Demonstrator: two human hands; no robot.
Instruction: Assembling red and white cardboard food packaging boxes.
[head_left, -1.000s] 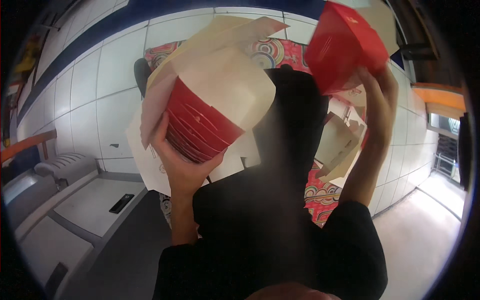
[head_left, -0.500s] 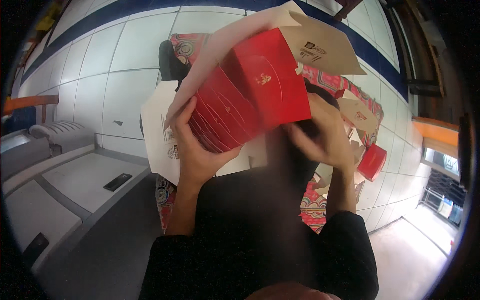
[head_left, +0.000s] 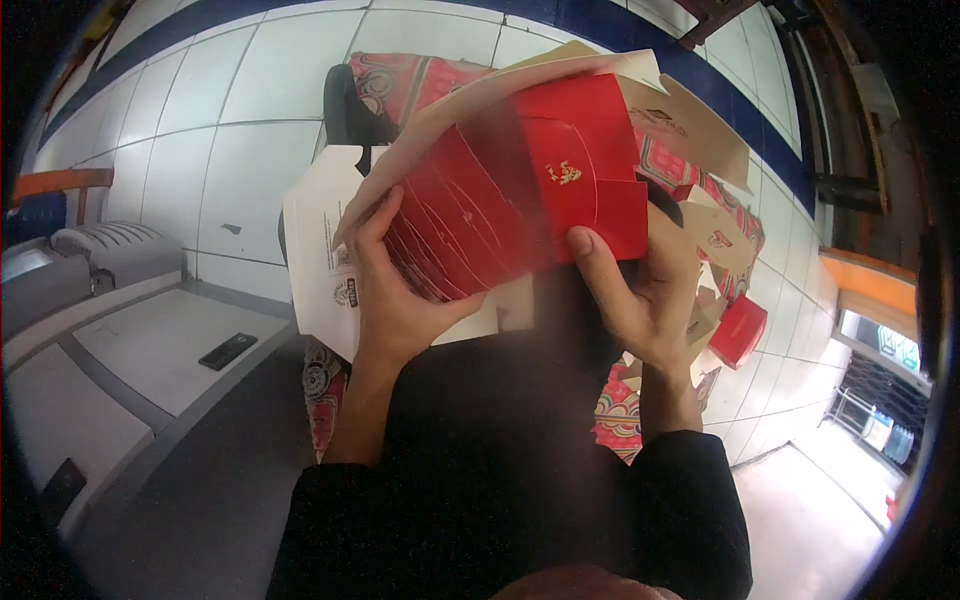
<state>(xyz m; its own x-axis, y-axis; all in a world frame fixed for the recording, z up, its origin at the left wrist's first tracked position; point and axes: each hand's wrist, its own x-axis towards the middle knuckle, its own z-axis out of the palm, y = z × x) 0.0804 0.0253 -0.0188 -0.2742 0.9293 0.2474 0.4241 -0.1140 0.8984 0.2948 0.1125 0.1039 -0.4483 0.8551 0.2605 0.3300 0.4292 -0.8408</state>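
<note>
Above the person's lap, tilted between both hands, is a stack of nested red cartons (head_left: pixel 450 225), several layers deep to judge by its close run of pale edges. At its right end the front red carton (head_left: pixel 560 125), bearing a small gold emblem, seems less deeply seated than the others. The nesting therefore looks well advanced, with this one apparently not yet pushed fully home.

The left hand (head_left: pixel 400 315) grasps the lower left end of the stack, thumb underneath and fingers along the side. The right hand (head_left: pixel 650 280) grips the front red carton's lower right corner, thumb on the red face and fingers hidden behind it.

Pale flaps (head_left: pixel 690 118) fan out over the top and past the right end, and may get in the way of a snug fit; which carton each belongs to cannot be told. Behind the left wrist is a white printed cardboard sheet (head_left: pixel 322 245). Right of the right hand, outside the stack, are a loose red carton (head_left: pixel 740 330) and a beige cardboard piece (head_left: pixel 722 235), near a patterned red cloth (head_left: pixel 617 405). Farther left, a dark phone-like object (head_left: pixel 228 351) rests on a grey-white surface (head_left: pixel 150 345). Haze blurs the lower middle of the view.
</note>
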